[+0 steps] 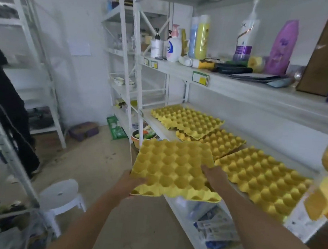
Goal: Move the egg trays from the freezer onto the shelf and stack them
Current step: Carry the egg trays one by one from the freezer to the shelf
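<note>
The left hand (134,183) and right hand (211,173) each gripped the tray (173,169), held off the shelf's (172,199) front edge. Loose trays (187,119) overlapped askew, so stacking crooked risked a slide.

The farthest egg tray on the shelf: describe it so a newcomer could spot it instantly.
Find the white shelf under the row of bottles, where three yellow trays lie in a line. The farthest egg tray sits at the far end, nearest the white upright post. Unlike the others, its near edge overlaps the middle tray.
</note>
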